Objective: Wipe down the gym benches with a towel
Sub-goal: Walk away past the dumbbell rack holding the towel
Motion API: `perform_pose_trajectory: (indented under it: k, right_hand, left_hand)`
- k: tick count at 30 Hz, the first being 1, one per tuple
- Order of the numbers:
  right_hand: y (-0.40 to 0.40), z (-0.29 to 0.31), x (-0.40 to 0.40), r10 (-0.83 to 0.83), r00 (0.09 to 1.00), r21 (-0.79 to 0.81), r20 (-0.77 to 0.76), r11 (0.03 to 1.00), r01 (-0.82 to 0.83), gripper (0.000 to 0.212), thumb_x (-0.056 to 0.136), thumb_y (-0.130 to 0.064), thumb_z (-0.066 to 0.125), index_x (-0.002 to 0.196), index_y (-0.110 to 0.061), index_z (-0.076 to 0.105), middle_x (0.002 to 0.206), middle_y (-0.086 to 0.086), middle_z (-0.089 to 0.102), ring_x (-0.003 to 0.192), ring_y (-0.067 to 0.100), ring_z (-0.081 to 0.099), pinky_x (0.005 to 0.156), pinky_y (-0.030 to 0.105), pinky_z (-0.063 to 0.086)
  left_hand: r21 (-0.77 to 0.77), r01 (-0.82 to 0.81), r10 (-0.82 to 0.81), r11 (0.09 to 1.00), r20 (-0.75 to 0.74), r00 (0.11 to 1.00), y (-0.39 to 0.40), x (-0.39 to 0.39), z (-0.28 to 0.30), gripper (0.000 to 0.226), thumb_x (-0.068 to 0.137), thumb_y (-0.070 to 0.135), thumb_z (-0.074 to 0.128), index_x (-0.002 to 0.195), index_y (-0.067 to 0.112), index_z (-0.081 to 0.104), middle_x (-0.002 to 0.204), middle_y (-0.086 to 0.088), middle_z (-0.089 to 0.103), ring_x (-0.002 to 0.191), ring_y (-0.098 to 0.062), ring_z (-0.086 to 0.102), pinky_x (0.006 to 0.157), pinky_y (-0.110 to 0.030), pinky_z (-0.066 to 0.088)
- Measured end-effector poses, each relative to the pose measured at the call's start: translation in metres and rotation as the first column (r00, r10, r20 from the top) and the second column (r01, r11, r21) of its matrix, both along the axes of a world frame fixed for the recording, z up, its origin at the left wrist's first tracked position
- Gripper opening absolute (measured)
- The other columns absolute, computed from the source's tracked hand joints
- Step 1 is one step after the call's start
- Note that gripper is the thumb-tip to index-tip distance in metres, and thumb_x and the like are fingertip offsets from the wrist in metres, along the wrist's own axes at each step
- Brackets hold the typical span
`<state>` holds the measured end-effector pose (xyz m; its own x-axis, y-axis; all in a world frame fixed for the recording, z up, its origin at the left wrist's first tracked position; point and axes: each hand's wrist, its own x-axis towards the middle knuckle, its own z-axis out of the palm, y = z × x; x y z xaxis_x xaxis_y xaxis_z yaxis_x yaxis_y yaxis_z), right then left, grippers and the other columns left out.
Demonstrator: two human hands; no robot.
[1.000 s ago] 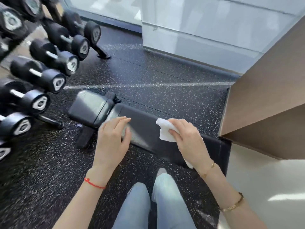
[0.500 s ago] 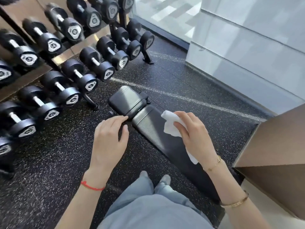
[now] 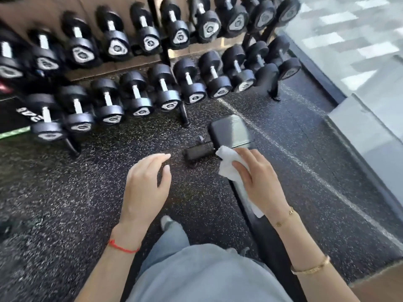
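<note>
One bench (image 3: pixel 232 132), one towel (image 3: pixel 227 163) under right hand (image 3: pixel 259 182), left hand (image 3: pixel 146 184) free

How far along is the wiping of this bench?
Done: nothing shows for sure; no wet streaks tell wiped from unwiped. In hand: the right hand holds the towel on the bench near its seat pad. Left: apparently that pad. The left hand hangs free.

Single view, head-worn, wide-angle. Looks forward and steeply down from above the person's own lap. Near field: both forearms and the hands, close under the lens. Middle: speckled floor (image 3: pixel 65 192) and bench (image 3: pixel 231 131). Far, top edge: dumbbell rack (image 3: pixel 135 62). Edges bowed and blurred.
</note>
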<state>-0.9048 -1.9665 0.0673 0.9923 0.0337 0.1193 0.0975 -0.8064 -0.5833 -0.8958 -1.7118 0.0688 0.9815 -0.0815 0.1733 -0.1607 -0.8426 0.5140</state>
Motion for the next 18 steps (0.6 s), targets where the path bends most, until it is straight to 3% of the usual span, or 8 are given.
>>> perform_pose_trajectory:
  k: [8,18]
  right_hand:
    - [0.157,-0.002,0.107,0.208,0.978,0.027,-0.013,0.978,-0.208,0.034,0.104,-0.028,0.047,0.133,-0.012,0.054,0.116,0.007,0.060,0.100,0.026,0.059,0.087,0.045,0.050]
    - [0.336,-0.004,0.225,0.469,0.883,0.052,0.014,0.882,-0.469,0.030,0.104,-0.029,0.048,0.127,-0.012,0.055,0.107,0.003,0.060,0.092,0.025,0.058,0.081,0.044,0.049]
  left_hand:
    - [0.007,-0.278,0.278,0.961,-0.003,0.961,0.156,0.042,-0.004,0.030,0.097,0.018,0.051,0.124,0.015,0.064,0.126,0.000,0.065,0.120,-0.015,0.056,0.107,-0.029,0.041]
    - [0.021,-0.544,0.545,0.839,-0.015,0.838,0.308,0.092,-0.003,0.030,0.097,0.016,0.053,0.125,0.014,0.063,0.127,0.000,0.064,0.118,-0.016,0.058,0.105,-0.032,0.045]
